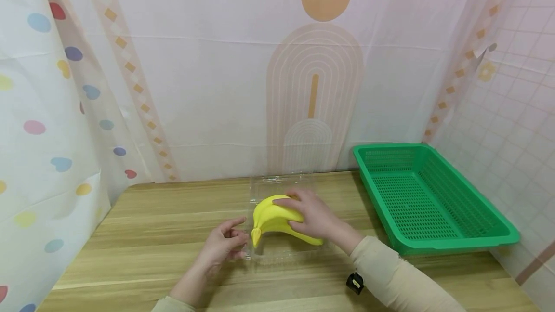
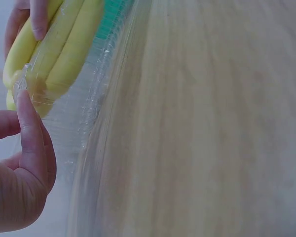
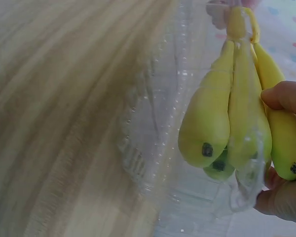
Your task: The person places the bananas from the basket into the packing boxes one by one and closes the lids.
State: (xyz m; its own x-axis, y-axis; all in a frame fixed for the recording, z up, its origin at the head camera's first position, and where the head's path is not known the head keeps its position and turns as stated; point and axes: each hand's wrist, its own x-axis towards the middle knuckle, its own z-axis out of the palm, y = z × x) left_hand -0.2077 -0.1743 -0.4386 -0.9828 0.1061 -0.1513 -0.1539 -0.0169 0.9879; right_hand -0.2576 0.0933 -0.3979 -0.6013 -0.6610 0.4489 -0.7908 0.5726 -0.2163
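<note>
A bunch of yellow toy-like bananas (image 1: 277,213) lies in an opened clear plastic clamshell box (image 1: 282,258), its stem end toward the left. My right hand (image 1: 314,218) grips the bunch from above, its fingers spread over the bananas. In the right wrist view, dark tips show on the bananas (image 3: 204,121), partly behind the clear plastic. At the box's left edge, my left hand (image 1: 223,247) holds the thin plastic with bent fingers. The left wrist view shows a fingertip (image 2: 24,101) on that edge, close to the stem.
A green perforated plastic basket (image 1: 451,244) stands on the right of the wooden table (image 1: 173,215). Patterned curtains (image 1: 208,85) hang behind and on both sides. A small black device (image 1: 355,283) sits by the right sleeve.
</note>
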